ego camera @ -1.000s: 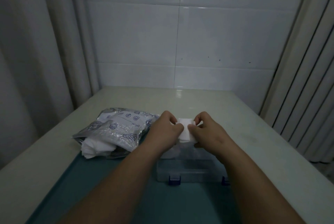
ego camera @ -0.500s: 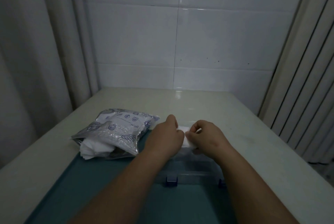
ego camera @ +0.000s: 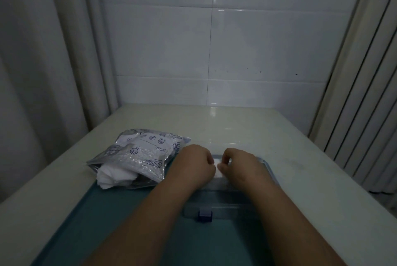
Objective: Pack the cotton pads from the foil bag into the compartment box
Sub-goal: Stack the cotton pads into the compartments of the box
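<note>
A clear plastic compartment box [ego camera: 219, 207] with a blue latch lies on a teal mat in front of me. My left hand [ego camera: 194, 166] and my right hand [ego camera: 241, 166] are down inside its far part, fingers curled onto a white cotton pad [ego camera: 216, 166] of which only a sliver shows between them. The silver foil bag [ego camera: 141, 154] printed with blue shells lies to the left, its mouth facing me with white cotton pads [ego camera: 111, 176] spilling out. My forearms hide most of the box interior.
The teal mat [ego camera: 120, 222] covers the near table; the pale tabletop [ego camera: 236, 124] runs back to a white tiled wall. Curtains hang on the left, vertical blinds on the right.
Both hands have gone down and slightly toward me, carrying the pad from above the box into it. Far less of the pad shows now.
</note>
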Tool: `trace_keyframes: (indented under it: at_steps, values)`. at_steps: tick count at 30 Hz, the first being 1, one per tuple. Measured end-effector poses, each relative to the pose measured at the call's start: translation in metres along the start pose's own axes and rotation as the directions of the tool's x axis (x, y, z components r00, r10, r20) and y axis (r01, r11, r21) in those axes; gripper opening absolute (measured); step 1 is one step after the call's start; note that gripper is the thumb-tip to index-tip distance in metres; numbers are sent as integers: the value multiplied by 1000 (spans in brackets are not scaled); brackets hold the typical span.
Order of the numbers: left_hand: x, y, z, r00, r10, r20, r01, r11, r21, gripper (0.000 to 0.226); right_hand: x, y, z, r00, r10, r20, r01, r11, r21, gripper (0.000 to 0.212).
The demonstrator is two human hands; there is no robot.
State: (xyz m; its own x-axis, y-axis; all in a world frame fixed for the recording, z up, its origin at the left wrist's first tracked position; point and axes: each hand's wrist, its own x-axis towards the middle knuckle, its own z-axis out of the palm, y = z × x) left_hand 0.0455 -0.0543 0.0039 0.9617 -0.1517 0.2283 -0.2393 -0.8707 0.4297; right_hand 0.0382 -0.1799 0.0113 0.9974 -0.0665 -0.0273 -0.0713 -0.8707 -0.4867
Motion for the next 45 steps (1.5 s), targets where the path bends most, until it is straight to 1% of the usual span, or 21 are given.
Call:
trace_keyframes:
  at_steps: [2, 3, 4, 6, 9, 11, 15, 18, 22, 26, 28, 32, 35, 39, 41, 44, 45]
  values:
    - [1, -3, -3, 1000, 10, -23, -7, 987, 163, 27, -1, 1, -4, 1000, 8, 11, -8, 1000, 20, 19]
    - [1, -5, -3, 1000, 2, -17, 1, 980, 201, 30, -2, 2, -6, 1000, 5, 12, -6, 1000, 27, 20]
    - [1, -5, -4, 1000, -8, 7, 7, 981, 194, 30, -3, 5, -8, 1000, 2, 12, -3, 999, 37, 20]
    - [1, -6, -3, 999, -10, 45, 5, 992, 122, 28, -3, 10, -11, 999, 3, 35, -6, 994, 107, 16]
    - [0, -6, -3, 999, 0, 42, -2, 998, 59, 25, -4, 12, -13, 997, 12, 81, -25, 987, 159, 25]
    - [0, -6, -2, 999, -1, 54, -1, 999, 40, 27, -4, 11, -13, 996, 8, 91, -23, 985, 172, 25]
    - [0, -7, -5, 994, -30, 109, 36, 998, -59, 33, -5, 11, -15, 994, 19, 109, -45, 970, 239, 25]
    - [0, -7, -5, 992, -39, 121, 50, 995, -87, 37, -6, 9, -14, 993, 21, 117, -46, 975, 216, 29]
    - [4, -4, -4, 986, -50, 161, 62, 996, -69, 31, -5, 2, -14, 991, 38, 130, -48, 996, 70, 30]
    - [7, -4, 1, 986, -58, 153, 66, 997, -51, 31, -6, 0, -16, 992, 67, 112, -69, 997, 16, 30]
    - [7, -5, 2, 987, -58, 147, 66, 997, -46, 33, -8, 2, -16, 994, 45, 103, -47, 999, 18, 32]
    - [4, -7, 2, 990, -40, 136, 47, 998, -51, 36, -10, 4, -16, 996, 25, 82, -31, 997, 74, 36]
    - [4, -7, 3, 991, -33, 127, 39, 998, -40, 32, -9, 1, -16, 994, 21, 108, -23, 1000, 13, 28]
    - [3, -6, 4, 990, -33, 135, 37, 999, -22, 34, -5, -6, -13, 985, 57, 166, -41, 994, -97, 30]
    - [2, -8, 3, 992, -48, 115, 55, 997, -61, 35, -5, -8, -12, 988, 63, 141, -47, 993, -113, 32]
    - [1, -11, 2, 995, -53, 80, 61, 994, -93, 33, -10, -5, -12, 999, 23, 24, -22, 999, -43, 28]
    - [1, -11, 2, 996, -51, 78, 59, 994, -94, 33, -11, -4, -13, 1000, 9, 21, -8, 999, -49, 27]
